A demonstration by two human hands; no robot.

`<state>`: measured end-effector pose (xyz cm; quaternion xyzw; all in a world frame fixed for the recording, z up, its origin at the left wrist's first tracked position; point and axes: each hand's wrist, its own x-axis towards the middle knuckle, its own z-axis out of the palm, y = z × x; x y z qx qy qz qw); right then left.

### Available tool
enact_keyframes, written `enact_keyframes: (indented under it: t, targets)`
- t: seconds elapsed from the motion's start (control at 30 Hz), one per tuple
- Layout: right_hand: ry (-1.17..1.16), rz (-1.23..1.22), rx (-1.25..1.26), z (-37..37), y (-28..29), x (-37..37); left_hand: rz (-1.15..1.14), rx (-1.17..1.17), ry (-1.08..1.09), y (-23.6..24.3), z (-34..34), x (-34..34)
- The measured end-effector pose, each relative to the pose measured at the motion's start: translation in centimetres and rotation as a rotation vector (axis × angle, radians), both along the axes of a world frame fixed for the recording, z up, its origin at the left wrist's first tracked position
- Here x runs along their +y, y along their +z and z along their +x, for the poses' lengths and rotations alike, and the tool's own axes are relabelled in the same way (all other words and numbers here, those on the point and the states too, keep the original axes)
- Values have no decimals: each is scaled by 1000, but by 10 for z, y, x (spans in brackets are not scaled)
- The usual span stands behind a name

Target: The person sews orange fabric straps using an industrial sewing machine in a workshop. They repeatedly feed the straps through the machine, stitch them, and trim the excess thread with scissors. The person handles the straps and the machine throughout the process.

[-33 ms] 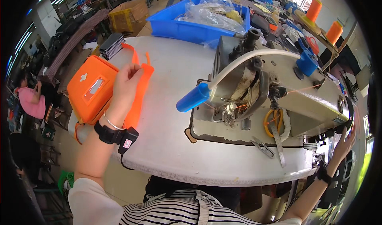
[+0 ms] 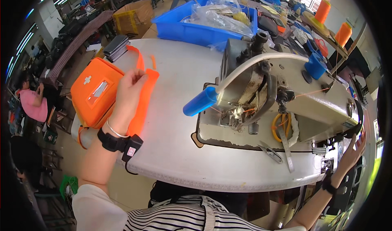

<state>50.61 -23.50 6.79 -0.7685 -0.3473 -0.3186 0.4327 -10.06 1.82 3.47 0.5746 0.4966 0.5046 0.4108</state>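
Here, a long orange strip of cloth (image 2: 143, 100) is pinched at its top end by the left hand (image 2: 127, 95), with the fingers closed around it. The strip is laid flat on the white table (image 2: 179, 149), just beside an orange pouch (image 2: 94, 96) with a small clear window and a white cross on it. The pouch is set at the table's left edge and hangs a little over it. A black band (image 2: 118, 143) with a small box and a cord is worn on the left wrist.

The right hand (image 2: 354, 152) is held far off to the right, past the end of the sewing machine (image 2: 286, 92). Its fingers are spread and open, and nothing is gripped. Whether something is touched there cannot be told.

Some things could go wrong. The pouch could be knocked off the edge if it is bumped by the arm. The thin strip is soft and floppy, so it could be twisted or folded if it is pulled fast. The wrist cord could be caught on the table's rim.

The strip looks smooth and woven. The pouch looks padded and boxy. The machine is made of hard grey metal, worn and stained, with a bent white hose (image 2: 253, 65) and a round blue handle (image 2: 200, 102). A shiny blue plastic bin (image 2: 183, 29) is seen behind, filled with crinkly clear bags.
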Motion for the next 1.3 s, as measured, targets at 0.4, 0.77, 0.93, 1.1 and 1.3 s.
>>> enact_keyframes:
  t: [0.4, 0.77, 0.93, 1.1, 1.3]
  targets:
    - [646, -836, -111, -241, -54, 11, 105, 71, -289, 14, 9, -94]
    - [1442, -526, 1796, -401, -46, 49, 208, 34, -326, -2, 4, -110]
    - [1483, -389, 2287, -429, -50, 73, 221, -10, -349, -5, 2, -115]
    - [1523, -309, 2459, -430, -50, 82, 181, -42, -390, -8, 1, -114]
    - [1553, -233, 2399, -430, -53, 79, 134, -160, -400, -17, -1, -110]
